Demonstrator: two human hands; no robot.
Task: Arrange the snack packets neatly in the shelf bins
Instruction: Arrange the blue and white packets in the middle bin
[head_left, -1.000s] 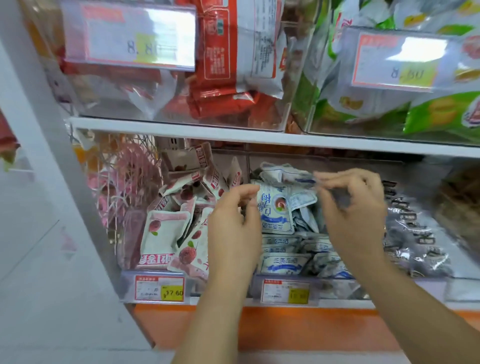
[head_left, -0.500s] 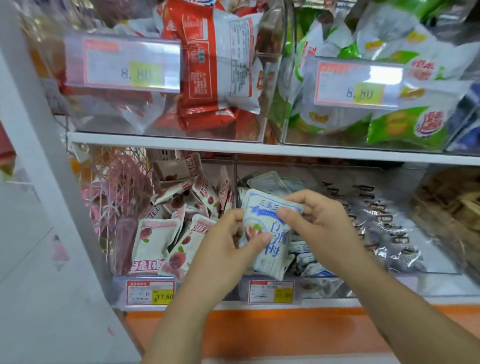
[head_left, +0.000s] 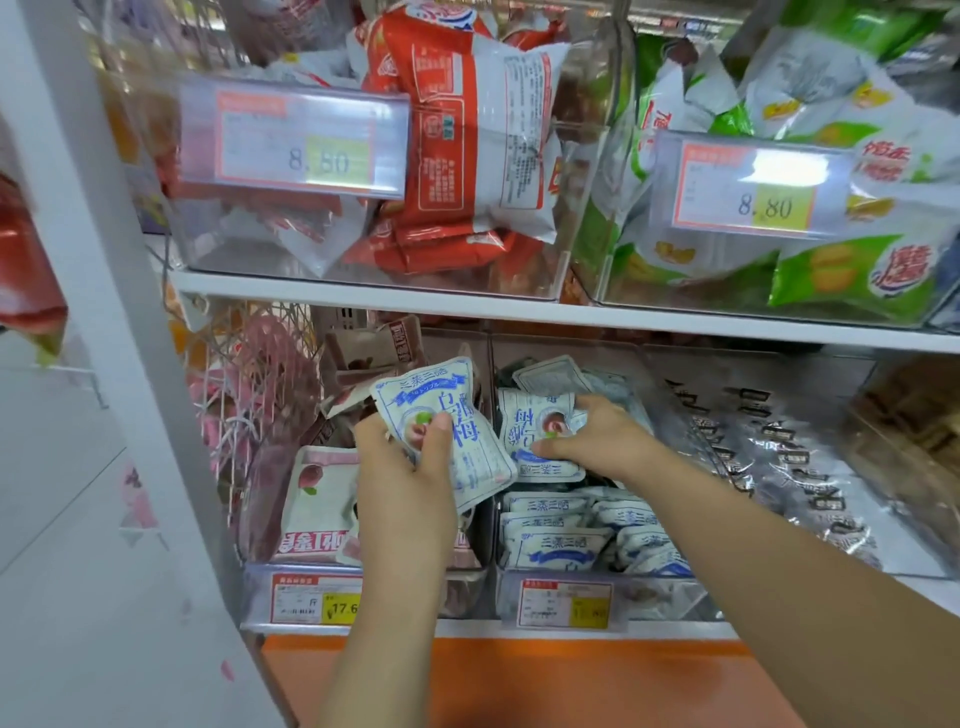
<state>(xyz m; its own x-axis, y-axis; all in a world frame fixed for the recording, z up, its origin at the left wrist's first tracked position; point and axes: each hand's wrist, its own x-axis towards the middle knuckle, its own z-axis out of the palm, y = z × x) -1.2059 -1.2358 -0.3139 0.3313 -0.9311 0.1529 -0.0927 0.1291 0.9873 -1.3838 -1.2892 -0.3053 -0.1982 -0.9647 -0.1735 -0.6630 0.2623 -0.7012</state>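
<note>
Two white-and-blue plum packets were off the pile. The left grip (head_left: 405, 478) had thumb and fingers curled round the upright packet (head_left: 470, 441), held before the divider at 9 o'clock of the plum bin (head_left: 654, 597). The right grip (head_left: 597, 441), at 3 o'clock of the left, pinched the upside-down packet (head_left: 522, 431) over the bin's rear half. At the bin's 6 o'clock end, the stacked packets (head_left: 556, 545) lay in overlapping rows with their banners mostly facing forward, so that part looked tidied. The loose ones at 12 o'clock did not. I judged the job about midway for this bin: both held packets needed seating and the rear heap needed straightening. The pink packets (head_left: 317, 499) in the neighbouring bin (head_left: 260, 587), at 9 o'clock, leaned every way and seemed untouched. The held packets were small, glossy pillow pouches, slightly puffed, with crimped edges, blue lettering and a plum picture.
</note>
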